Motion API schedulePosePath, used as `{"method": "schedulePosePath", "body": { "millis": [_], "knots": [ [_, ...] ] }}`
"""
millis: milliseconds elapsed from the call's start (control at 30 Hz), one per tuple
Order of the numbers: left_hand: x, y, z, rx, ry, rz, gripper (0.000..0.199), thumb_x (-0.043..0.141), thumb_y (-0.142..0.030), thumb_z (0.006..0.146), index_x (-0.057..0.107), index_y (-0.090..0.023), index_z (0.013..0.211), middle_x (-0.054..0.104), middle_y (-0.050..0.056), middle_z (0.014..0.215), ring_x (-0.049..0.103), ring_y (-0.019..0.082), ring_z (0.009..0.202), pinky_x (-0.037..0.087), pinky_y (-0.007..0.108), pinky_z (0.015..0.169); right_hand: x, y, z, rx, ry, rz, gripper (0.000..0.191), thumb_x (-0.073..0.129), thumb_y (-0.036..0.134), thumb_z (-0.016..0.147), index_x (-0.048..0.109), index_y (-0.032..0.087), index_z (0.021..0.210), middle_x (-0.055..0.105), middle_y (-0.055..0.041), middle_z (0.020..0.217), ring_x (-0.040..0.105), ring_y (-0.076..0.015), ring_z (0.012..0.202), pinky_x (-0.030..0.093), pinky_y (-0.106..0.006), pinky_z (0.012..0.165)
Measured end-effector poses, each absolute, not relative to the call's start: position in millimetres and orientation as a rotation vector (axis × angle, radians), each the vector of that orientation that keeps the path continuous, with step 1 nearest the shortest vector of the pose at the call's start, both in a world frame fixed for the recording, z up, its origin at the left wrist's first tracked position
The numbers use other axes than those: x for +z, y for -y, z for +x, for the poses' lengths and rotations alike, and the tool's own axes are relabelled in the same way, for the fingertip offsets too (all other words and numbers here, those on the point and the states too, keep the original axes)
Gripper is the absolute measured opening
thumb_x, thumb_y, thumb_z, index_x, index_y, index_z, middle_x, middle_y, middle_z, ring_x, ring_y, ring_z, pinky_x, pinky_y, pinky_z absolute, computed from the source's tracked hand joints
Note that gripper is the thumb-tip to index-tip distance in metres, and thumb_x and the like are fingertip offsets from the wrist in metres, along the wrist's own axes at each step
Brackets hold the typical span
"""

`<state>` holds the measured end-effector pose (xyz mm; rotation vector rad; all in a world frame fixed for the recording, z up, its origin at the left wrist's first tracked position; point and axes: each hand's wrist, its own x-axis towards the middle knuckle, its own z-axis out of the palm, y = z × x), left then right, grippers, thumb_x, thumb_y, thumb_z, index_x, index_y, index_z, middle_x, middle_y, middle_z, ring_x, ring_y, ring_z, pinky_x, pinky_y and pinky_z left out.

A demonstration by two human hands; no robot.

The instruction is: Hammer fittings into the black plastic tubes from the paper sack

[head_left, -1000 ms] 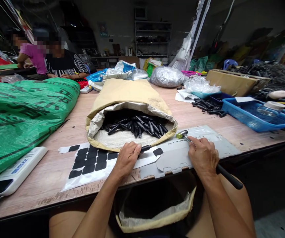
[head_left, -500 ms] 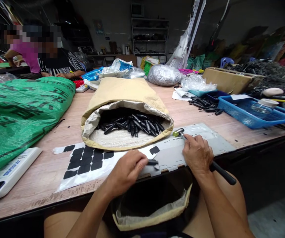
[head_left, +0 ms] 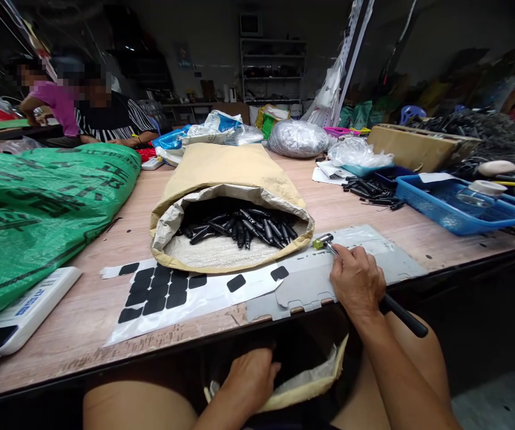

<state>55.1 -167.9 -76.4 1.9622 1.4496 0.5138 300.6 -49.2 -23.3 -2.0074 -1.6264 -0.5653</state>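
Note:
My right hand (head_left: 358, 278) is closed around the handle of a small hammer (head_left: 322, 240), whose yellow-green and metal head lies over the grey mat (head_left: 387, 257). The dark handle end sticks out past my wrist. Below the table edge, my left hand (head_left: 253, 376) is at the mouth of a second sack (head_left: 306, 385) between my legs. Its fingers look curled and are partly hidden in shadow, so what they hold, if anything, does not show. A tan sack (head_left: 235, 161) lies on the table with its mouth facing me, and many black pen-like parts (head_left: 244, 227) are inside.
A white sheet with black square stickers (head_left: 159, 289) lies left of the mat. A green sack (head_left: 46, 209) and a white scale (head_left: 28, 310) are at left. Blue basket (head_left: 463, 209) and loose black parts (head_left: 367, 188) sit at right. Two people work at back left.
My left hand has moved down from the table edge to the lower sack; the black part it held is no longer visible. My right hand keeps the hammer in nearly the same place.

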Motion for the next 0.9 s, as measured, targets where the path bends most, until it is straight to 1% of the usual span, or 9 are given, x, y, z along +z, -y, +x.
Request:
{"method": "schedulePosePath", "body": {
  "millis": [100, 167, 267, 367, 467, 533, 600, 767, 900],
  "knots": [
    [-11.7, 159.0, 43.7, 0.311, -1.205, 1.872, 0.017, 0.069, -0.041, 0.083, 0.077, -0.037, 0.097, 0.079, 0.001, 0.085, 0.071, 0.021, 0.074, 0.051, 0.03, 0.064, -23.7, 49.5, 300.6, -0.573, 1.629, -1.998, 0.03, 0.056, 0.022, 0.095, 0.073, 0.026, 0.12, 0.061, -0.0061, 0.093, 0.044, -0.0189, 0.082, 0.019, -0.032, 0.068],
    [31.5, 138.4, 26.7, 0.284, -1.091, 1.795, 0.02, 0.06, -0.044, 0.091, 0.077, -0.037, 0.1, 0.078, 0.0, 0.088, 0.07, 0.019, 0.078, 0.053, 0.029, 0.068, -24.3, 49.6, 300.7, -0.579, 1.627, -1.996, 0.03, 0.056, 0.023, 0.095, 0.073, 0.026, 0.12, 0.061, -0.0061, 0.092, 0.044, -0.0191, 0.082, 0.019, -0.032, 0.068],
    [64.7, 84.1, -11.2, 0.578, -1.547, 1.834, 0.031, 0.055, -0.051, 0.092, 0.076, -0.03, 0.099, 0.075, 0.002, 0.085, 0.069, 0.022, 0.08, 0.053, 0.032, 0.071, -25.2, 49.6, 301.0, -0.592, 1.621, -1.993, 0.03, 0.056, 0.023, 0.095, 0.073, 0.027, 0.12, 0.061, -0.0056, 0.093, 0.044, -0.0193, 0.082, 0.02, -0.033, 0.068],
    [58.3, 22.2, -49.5, 0.718, -2.28, 1.815, 0.036, 0.056, -0.045, 0.09, 0.073, -0.025, 0.113, 0.072, 0.006, 0.093, 0.068, 0.029, 0.092, 0.053, 0.039, 0.079, -25.5, 49.0, 301.1, -0.582, 1.615, -1.996, 0.029, 0.055, 0.023, 0.096, 0.073, 0.027, 0.119, 0.062, -0.0054, 0.093, 0.044, -0.0191, 0.082, 0.02, -0.033, 0.069],
    [38.1, -18.3, -71.5, 0.555, -2.505, 1.815, 0.04, 0.061, -0.04, 0.087, 0.069, -0.023, 0.122, 0.065, 0.012, 0.116, 0.065, 0.034, 0.109, 0.053, 0.043, 0.088, -25.4, 47.9, 301.0, -0.558, 1.618, -2.0, 0.029, 0.055, 0.023, 0.096, 0.073, 0.026, 0.119, 0.061, -0.0056, 0.093, 0.044, -0.0187, 0.082, 0.02, -0.033, 0.068],
    [29.4, -27.6, -77.1, 0.468, -2.539, 1.806, 0.037, 0.062, -0.038, 0.086, 0.069, -0.025, 0.12, 0.06, 0.014, 0.125, 0.062, 0.036, 0.116, 0.053, 0.045, 0.09, -25.4, 47.2, 301.0, -0.551, 1.621, -1.999, 0.03, 0.055, 0.023, 0.096, 0.073, 0.026, 0.119, 0.061, -0.0059, 0.093, 0.043, -0.0186, 0.082, 0.02, -0.033, 0.068],
    [27.8, -25.1, -78.9, 0.447, -2.554, 1.8, 0.03, 0.062, -0.038, 0.087, 0.07, -0.025, 0.113, 0.059, 0.014, 0.125, 0.06, 0.038, 0.118, 0.053, 0.047, 0.09, -25.3, 47.0, 300.9, -0.55, 1.624, -1.997, 0.03, 0.056, 0.023, 0.095, 0.073, 0.026, 0.119, 0.06, -0.0062, 0.093, 0.043, -0.0187, 0.082, 0.02, -0.033, 0.068],
    [42.0, 9.9, -68.7, 0.655, -2.419, 1.952, 0.025, 0.06, -0.041, 0.09, 0.068, -0.022, 0.104, 0.067, 0.011, 0.105, 0.063, 0.033, 0.101, 0.05, 0.044, 0.084, -23.8, 48.0, 300.6, -0.545, 1.63, -1.993, 0.031, 0.053, 0.022, 0.096, 0.073, 0.026, 0.119, 0.061, -0.0068, 0.093, 0.042, -0.0188, 0.081, 0.02, -0.034, 0.068],
    [43.7, 45.8, -32.2, 0.86, -1.981, 2.126, 0.021, 0.063, -0.041, 0.09, 0.067, -0.024, 0.102, 0.069, 0.005, 0.099, 0.061, 0.027, 0.096, 0.048, 0.037, 0.08, -22.4, 48.9, 300.2, -0.532, 1.636, -2.007, 0.031, 0.054, 0.022, 0.096, 0.072, 0.025, 0.12, 0.06, -0.0074, 0.093, 0.041, -0.0189, 0.08, 0.02, -0.033, 0.068]
  ]
}}
